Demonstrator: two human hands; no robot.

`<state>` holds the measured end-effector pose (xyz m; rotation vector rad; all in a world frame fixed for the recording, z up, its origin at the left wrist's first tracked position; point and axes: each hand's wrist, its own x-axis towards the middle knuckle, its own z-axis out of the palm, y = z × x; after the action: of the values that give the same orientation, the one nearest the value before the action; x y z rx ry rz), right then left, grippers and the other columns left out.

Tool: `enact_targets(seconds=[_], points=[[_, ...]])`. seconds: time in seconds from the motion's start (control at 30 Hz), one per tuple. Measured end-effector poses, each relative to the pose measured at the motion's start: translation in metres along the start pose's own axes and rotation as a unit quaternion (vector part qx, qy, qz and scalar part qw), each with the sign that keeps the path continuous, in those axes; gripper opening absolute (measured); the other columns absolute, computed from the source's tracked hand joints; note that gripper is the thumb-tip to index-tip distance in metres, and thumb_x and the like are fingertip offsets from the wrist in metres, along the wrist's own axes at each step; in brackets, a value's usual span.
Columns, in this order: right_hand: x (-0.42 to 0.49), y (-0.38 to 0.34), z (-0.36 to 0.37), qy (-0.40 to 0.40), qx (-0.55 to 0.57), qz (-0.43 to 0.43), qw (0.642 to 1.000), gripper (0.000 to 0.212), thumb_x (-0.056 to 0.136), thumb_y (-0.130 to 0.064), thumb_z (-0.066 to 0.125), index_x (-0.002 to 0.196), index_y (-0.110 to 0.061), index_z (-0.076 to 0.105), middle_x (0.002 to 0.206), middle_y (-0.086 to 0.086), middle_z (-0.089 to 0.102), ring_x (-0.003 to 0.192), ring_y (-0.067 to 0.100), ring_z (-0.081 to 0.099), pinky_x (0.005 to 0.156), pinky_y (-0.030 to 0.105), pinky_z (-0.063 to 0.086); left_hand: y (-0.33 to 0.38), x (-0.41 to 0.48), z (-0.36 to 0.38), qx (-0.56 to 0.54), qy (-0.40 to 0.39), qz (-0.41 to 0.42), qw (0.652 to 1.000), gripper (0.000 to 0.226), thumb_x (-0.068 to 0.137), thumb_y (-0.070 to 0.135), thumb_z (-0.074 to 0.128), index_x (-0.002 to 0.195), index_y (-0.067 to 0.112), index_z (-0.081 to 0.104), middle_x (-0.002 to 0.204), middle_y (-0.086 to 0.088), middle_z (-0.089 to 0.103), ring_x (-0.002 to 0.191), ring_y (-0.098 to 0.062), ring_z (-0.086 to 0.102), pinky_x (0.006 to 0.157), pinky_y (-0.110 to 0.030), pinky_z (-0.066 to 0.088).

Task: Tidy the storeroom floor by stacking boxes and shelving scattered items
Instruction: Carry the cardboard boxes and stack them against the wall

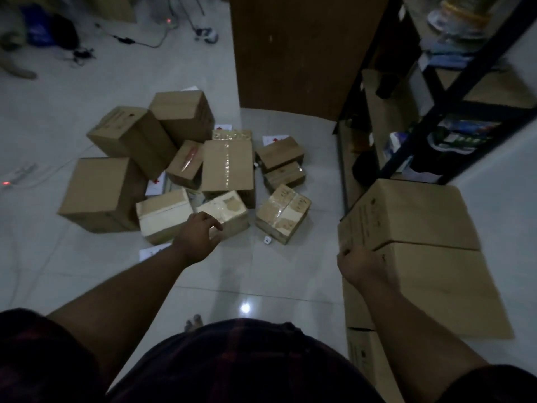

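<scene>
Right hand (360, 266): fingers curled on the near corner of the large brown cardboard box (412, 216) topping the stack beside the black metal shelf rack (453, 91). Left hand (200, 237): fingers loosely bent, empty, above a pale taped carton (229, 213) in the floor scatter.

Risks:
- A one-corner grip may skew or tip the top box.
- Dim light and a small white item (266, 240) underfoot invite a stumble.

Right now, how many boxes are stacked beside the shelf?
3: the top box, held by the right hand; the middle box under it; the bottom box below both. Others may be hidden.
</scene>
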<state>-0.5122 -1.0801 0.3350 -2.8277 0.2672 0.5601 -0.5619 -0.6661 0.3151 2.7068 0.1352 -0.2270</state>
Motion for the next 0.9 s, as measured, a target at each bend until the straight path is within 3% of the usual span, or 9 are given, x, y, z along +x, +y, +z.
enact_targets(seconds=[0.1, 0.23, 0.37, 0.43, 0.63, 0.77, 0.83, 0.87, 0.9], points=[[-0.004, -0.056, 0.017, -0.005, 0.031, -0.013, 0.999, 0.024, 0.098, -0.036, 0.05, 0.086, -0.024, 0.066, 0.094, 0.005, 0.069, 0.091, 0.032, 0.066, 0.074, 0.033, 0.053, -0.052, -0.01, -0.016, -0.01, -0.011, -0.018, 1.0, 0.024, 0.089, 0.039, 0.071, 0.111, 0.031, 0.069, 0.12, 0.0, 0.059, 0.117, -0.023, 0.049, 0.098, -0.036, 0.045], [-0.006, -0.124, 0.043, 0.008, 0.06, -0.022, 0.998, 0.024, 0.084, -0.041, 0.047, 0.067, -0.027, 0.055, 0.085, 0.006, 0.071, 0.084, 0.032, 0.069, 0.075, 0.04, 0.06, -0.119, -0.014, -0.038, -0.015, -0.026, -0.037, 0.999, 0.025, 0.088, 0.041, 0.07, 0.111, 0.031, 0.069, 0.119, 0.0, 0.059, 0.116, -0.024, 0.049, 0.098, -0.04, 0.047], [-0.015, -0.188, 0.053, 0.015, 0.032, -0.013, 0.999, 0.021, 0.091, -0.037, 0.055, 0.088, -0.026, 0.072, 0.091, 0.001, 0.072, 0.085, 0.027, 0.067, 0.072, 0.031, 0.054, -0.185, -0.012, -0.051, -0.037, -0.028, -0.053, 0.998, 0.037, 0.084, 0.055, 0.056, 0.105, 0.029, 0.073, 0.112, -0.003, 0.062, 0.105, -0.028, 0.059, 0.089, -0.045, 0.054], [-0.015, -0.211, 0.057, 0.02, 0.024, -0.012, 0.999, 0.023, 0.091, -0.039, 0.054, 0.091, -0.026, 0.073, 0.093, 0.0, 0.072, 0.085, 0.027, 0.067, 0.07, 0.03, 0.052, -0.202, -0.011, -0.06, -0.055, -0.013, -0.063, 0.996, 0.03, 0.085, 0.043, 0.061, 0.101, 0.023, 0.076, 0.108, -0.008, 0.064, 0.099, -0.03, 0.062, 0.086, -0.041, 0.055], [-0.003, -0.255, 0.066, 0.018, 0.039, -0.013, 0.999, 0.028, 0.089, -0.042, 0.053, 0.094, -0.024, 0.073, 0.097, 0.002, 0.073, 0.089, 0.028, 0.067, 0.076, 0.035, 0.057, -0.231, 0.005, -0.082, -0.076, -0.004, -0.083, 0.994, 0.017, 0.089, 0.023, 0.073, 0.105, 0.017, 0.076, 0.114, -0.013, 0.064, 0.113, -0.03, 0.057, 0.097, -0.036, 0.043], [0.016, -0.275, 0.066, 0.026, 0.043, -0.02, 0.999, 0.027, 0.091, -0.043, 0.054, 0.097, -0.026, 0.074, 0.101, 0.002, 0.074, 0.092, 0.029, 0.067, 0.077, 0.035, 0.057, -0.245, 0.033, -0.079, -0.098, -0.007, -0.087, 0.991, 0.023, 0.091, 0.034, 0.072, 0.11, 0.021, 0.073, 0.12, -0.011, 0.062, 0.115, -0.029, 0.057, 0.095, -0.038, 0.049], [0.032, -0.283, 0.065, 0.03, 0.045, -0.02, 0.998, 0.025, 0.092, -0.042, 0.055, 0.097, -0.027, 0.074, 0.102, 0.003, 0.073, 0.093, 0.029, 0.067, 0.076, 0.033, 0.056, -0.247, 0.052, -0.079, -0.109, -0.016, -0.097, 0.989, 0.026, 0.092, 0.038, 0.071, 0.113, 0.023, 0.071, 0.126, -0.008, 0.059, 0.111, -0.027, 0.059, 0.076, -0.023, 0.052], [0.042, -0.286, 0.065, 0.029, 0.047, -0.019, 0.998, 0.024, 0.093, -0.042, 0.055, 0.097, -0.028, 0.073, 0.102, 0.003, 0.073, 0.093, 0.029, 0.067, 0.076, 0.033, 0.055, -0.248, 0.062, -0.078, -0.112, -0.02, -0.102, 0.988, 0.026, 0.092, 0.04, 0.069, 0.113, 0.025, 0.07, 0.127, -0.007, 0.057, 0.111, -0.027, 0.059, 0.074, -0.019, 0.05], [0.053, -0.289, 0.065, 0.025, 0.049, -0.018, 0.998, 0.024, 0.093, -0.043, 0.055, 0.097, -0.028, 0.073, 0.102, 0.003, 0.073, 0.093, 0.029, 0.066, 0.076, 0.033, 0.055, -0.25, 0.074, -0.077, -0.113, -0.023, -0.105, 0.988, 0.027, 0.092, 0.043, 0.068, 0.114, 0.027, 0.069, 0.129, -0.007, 0.056, 0.116, -0.028, 0.056, 0.08, -0.023, 0.05]])
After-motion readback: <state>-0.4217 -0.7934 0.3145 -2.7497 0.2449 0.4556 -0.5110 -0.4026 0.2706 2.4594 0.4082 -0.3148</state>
